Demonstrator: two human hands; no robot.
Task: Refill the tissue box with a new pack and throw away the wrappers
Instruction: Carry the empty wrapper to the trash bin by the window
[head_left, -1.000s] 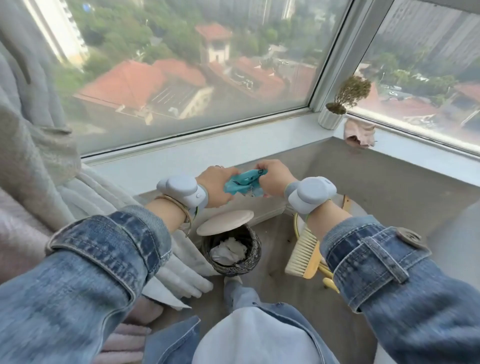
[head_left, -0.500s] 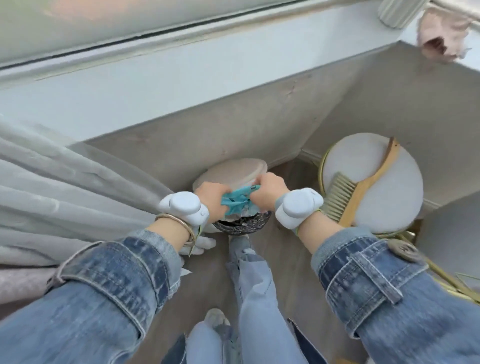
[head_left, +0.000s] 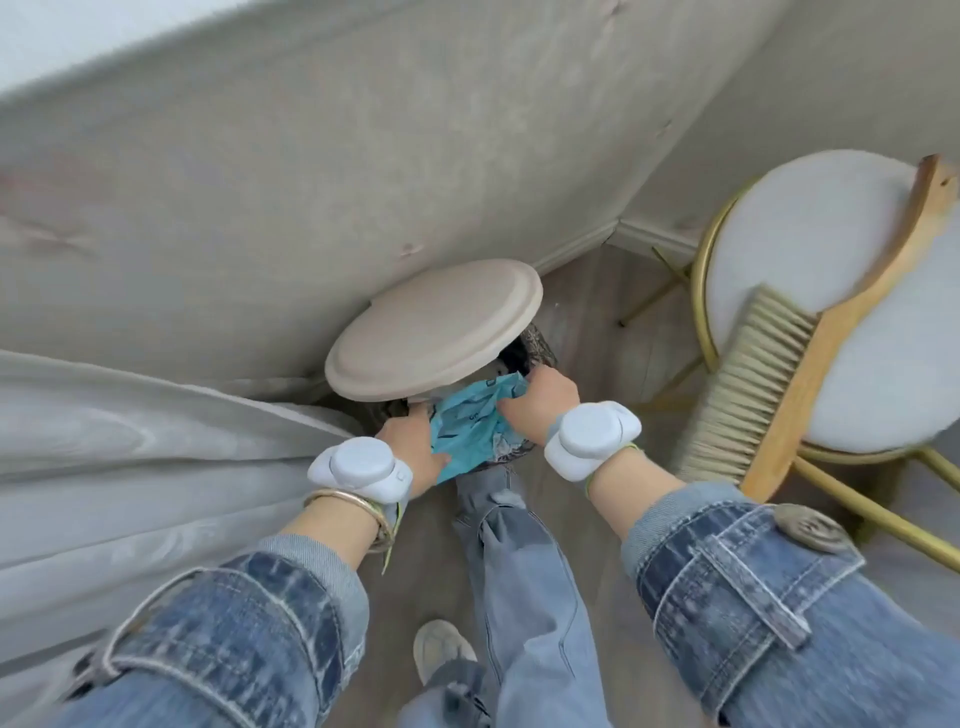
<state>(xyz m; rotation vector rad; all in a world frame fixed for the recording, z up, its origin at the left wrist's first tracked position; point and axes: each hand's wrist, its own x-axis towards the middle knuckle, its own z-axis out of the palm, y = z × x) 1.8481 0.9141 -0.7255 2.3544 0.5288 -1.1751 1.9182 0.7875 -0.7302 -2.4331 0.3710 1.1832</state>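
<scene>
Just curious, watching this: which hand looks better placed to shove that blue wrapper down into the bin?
Probably the right hand: it grips the blue wrapper at the bin opening under the raised lid. The left hand holds the wrapper's outer end.

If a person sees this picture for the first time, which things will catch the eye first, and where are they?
At the centre, the left hand and the right hand press a crumpled turquoise wrapper into a small dark bin on the floor by the wall. The bin's round beige lid stands tilted open just above them. At the right, a wooden brush lies on a white stool with gold legs.
</scene>
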